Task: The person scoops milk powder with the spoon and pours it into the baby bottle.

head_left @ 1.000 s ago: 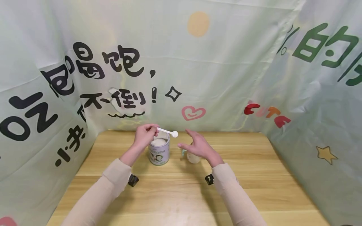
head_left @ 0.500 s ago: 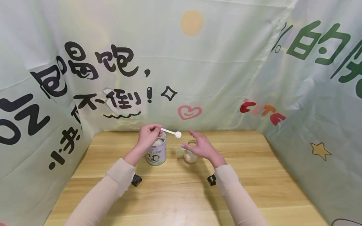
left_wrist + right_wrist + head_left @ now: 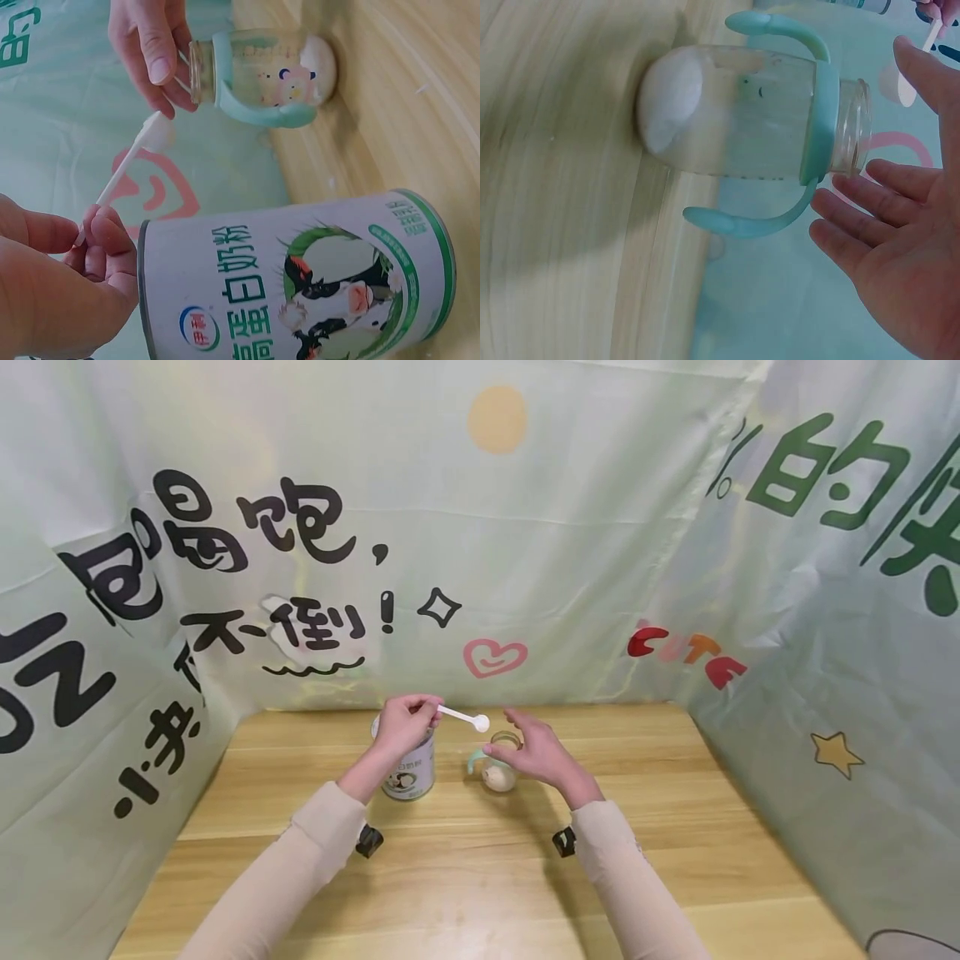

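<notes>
My left hand pinches the thin handle of a white measuring scoop between thumb and fingers. White powder fills the scoop's bowl, held in the air between the can and the bottle. Below my left hand stands a milk powder can with a cow on its label. A clear baby bottle with mint-green handles stands upright, lidless, white powder at its bottom. My right hand spreads its fingers beside the bottle's neck; whether the fingertips touch it I cannot tell.
The light wooden table reaches toward me in front of the can and bottle. Printed cloth hangs around its back and both sides. Small white specks lie on the wood near the bottle.
The left hand has carried the filled scoop rightward from over the can toward the bottle. The right hand keeps its spread pose by the bottle. The head view has shifted slightly.
</notes>
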Motion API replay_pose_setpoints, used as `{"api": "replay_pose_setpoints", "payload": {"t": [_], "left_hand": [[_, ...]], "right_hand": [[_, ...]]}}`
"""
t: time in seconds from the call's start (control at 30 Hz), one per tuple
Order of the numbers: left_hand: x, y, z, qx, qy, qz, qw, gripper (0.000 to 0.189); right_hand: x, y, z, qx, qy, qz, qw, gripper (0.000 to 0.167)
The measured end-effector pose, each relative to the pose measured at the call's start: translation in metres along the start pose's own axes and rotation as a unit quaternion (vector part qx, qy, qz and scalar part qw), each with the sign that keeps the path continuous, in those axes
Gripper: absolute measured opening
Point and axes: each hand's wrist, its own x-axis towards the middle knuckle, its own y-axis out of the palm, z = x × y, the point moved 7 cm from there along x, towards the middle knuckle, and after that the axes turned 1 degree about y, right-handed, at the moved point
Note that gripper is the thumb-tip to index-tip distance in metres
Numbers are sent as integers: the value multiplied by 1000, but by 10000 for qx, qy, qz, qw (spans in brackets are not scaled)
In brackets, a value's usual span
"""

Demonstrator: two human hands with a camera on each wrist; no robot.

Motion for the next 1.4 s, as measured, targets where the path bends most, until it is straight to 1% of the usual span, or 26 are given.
{"api": "replay_pose_setpoints", "payload": {"t": [0.27, 0.63, 0.83, 1.13, 1.4], "left_hand": [[-2, 8, 0, -32, -9, 163, 9999, 23], [-2, 21, -2, 38, 135, 230, 9996, 23], [-2, 28, -1, 34, 147, 293, 9995, 22], [-4, 34, -1, 230, 226, 352, 9989, 21], [-5, 37, -2, 470, 332, 443, 9974, 20]], "right_hand": [[-6, 0, -5, 1, 150, -32, 9999, 88], [-9, 1, -13, 3, 226, -108, 9997, 86], [-11, 2, -16, 16, 301, -124, 9995, 83], [-13, 8, -20, 3, 291, -64, 9996, 83], [-13, 11, -21, -42, 266, -112, 9996, 80]]}}
